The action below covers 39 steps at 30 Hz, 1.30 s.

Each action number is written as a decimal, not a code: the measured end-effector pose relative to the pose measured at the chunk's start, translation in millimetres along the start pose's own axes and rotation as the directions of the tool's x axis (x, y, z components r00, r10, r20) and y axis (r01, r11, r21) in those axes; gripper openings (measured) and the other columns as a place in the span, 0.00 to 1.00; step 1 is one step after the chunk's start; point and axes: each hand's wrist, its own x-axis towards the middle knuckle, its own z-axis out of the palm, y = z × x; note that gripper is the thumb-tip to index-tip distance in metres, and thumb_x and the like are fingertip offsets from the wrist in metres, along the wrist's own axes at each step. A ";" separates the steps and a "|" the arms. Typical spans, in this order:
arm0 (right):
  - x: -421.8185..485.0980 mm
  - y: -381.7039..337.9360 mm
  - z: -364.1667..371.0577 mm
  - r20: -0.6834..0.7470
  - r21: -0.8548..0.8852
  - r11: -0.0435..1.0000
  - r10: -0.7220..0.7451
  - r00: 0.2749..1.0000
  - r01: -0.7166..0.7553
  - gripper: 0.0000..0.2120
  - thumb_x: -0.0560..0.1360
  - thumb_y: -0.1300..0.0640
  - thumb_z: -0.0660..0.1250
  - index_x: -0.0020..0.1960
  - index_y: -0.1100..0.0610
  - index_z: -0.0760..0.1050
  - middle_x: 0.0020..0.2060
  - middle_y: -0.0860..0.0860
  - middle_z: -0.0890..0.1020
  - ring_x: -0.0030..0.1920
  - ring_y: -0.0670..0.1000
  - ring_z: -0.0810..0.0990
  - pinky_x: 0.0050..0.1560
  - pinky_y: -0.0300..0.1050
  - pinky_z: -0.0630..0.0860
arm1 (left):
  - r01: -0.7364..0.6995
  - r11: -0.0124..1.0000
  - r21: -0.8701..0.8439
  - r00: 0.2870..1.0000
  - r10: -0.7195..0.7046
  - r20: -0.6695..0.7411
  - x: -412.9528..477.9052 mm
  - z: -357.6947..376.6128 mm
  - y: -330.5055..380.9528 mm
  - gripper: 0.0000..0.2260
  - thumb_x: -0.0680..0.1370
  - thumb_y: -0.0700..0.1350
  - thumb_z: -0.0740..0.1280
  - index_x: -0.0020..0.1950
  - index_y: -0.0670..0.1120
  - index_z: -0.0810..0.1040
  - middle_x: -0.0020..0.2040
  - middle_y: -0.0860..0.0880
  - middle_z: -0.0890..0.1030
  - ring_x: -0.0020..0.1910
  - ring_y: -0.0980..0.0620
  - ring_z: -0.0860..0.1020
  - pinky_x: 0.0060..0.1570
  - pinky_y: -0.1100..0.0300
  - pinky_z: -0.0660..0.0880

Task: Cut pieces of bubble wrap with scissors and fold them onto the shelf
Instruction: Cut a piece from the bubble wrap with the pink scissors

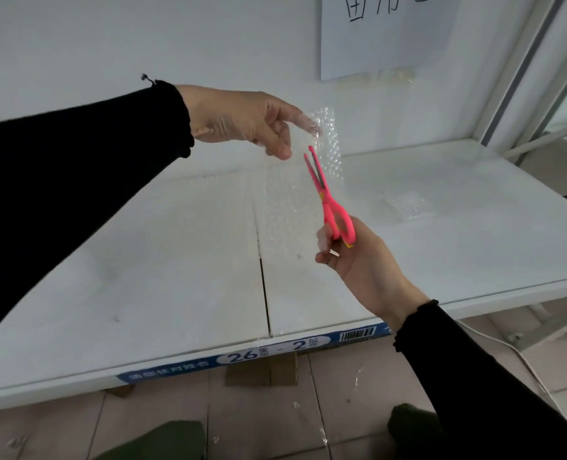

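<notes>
A clear sheet of bubble wrap (292,207) hangs above the white shelf (142,277). My left hand (245,121) pinches its top edge between thumb and fingers. My right hand (361,267) grips the handles of pink scissors (325,194), which point upward. The blades are slightly apart and sit in the sheet near its top, just below my left fingertips. A narrow strip of wrap (331,144) lies to the right of the blades.
A folded piece of bubble wrap (408,207) lies on the shelf at the right. A paper sign (385,31) hangs on the back wall. A metal upright (521,68) stands at the right. Scraps and cardboard (262,370) lie on the tiled floor below.
</notes>
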 end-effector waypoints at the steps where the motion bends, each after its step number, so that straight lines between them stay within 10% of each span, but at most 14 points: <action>1: -0.4 -0.7 1.0 0.003 0.011 1.000 0.009 1.000 -0.009 0.15 0.81 0.55 0.58 0.37 0.53 0.74 0.38 0.52 0.71 0.39 0.51 0.70 0.44 0.46 0.74 | 0.003 1.000 -0.003 1.000 -0.003 -0.004 -0.6 -0.2 0.2 0.24 0.76 0.36 0.72 0.68 0.56 0.77 0.40 0.54 0.80 0.48 0.47 0.73 0.60 0.54 0.66; 39: 5.5 5.1 9.3 -0.012 0.067 0.995 -0.071 0.997 0.072 0.08 0.83 0.58 0.58 0.47 0.58 0.73 0.36 0.51 0.72 0.35 0.49 0.67 0.39 0.41 0.68 | 0.070 0.997 -0.024 0.997 -0.070 0.015 -9.0 18.7 13.4 0.25 0.76 0.37 0.73 0.71 0.50 0.71 0.43 0.49 0.80 0.47 0.49 0.75 0.58 0.55 0.68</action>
